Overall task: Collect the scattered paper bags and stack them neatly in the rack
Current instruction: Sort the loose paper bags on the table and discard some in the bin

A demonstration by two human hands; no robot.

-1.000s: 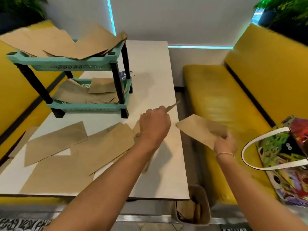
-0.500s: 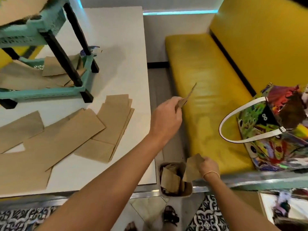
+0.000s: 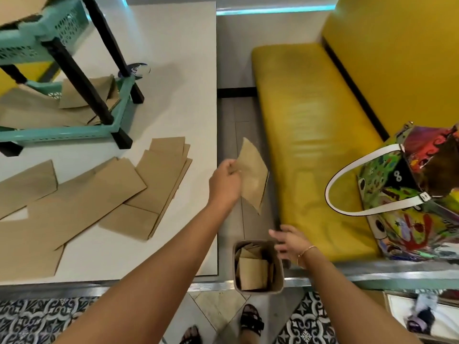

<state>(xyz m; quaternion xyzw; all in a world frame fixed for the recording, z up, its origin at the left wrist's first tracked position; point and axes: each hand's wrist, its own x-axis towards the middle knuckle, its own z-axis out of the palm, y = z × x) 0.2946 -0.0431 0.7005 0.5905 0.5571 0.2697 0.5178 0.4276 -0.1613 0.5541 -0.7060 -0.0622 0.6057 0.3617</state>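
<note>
The rack (image 3: 74, 130) runs off the top and left edges. The bright bag (image 3: 409, 194) is cut off on the right. The right hand (image 3: 290, 242) looks blurry.

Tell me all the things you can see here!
Rack: one, teal with black legs, on the table, bags on its shelves.
Table: one, white, left.
Loose bags: several, brown, flat on the table.
Held bag: one, brown, off the table's edge.
Bin: one, tan, on the floor, brown bags inside.
Bench: one, yellow, right.
Tote: one, colourful, on the bench.
Feet: two, in dark sandals.
Hands: left pinches the held bag; right open, beside the bin.
</note>
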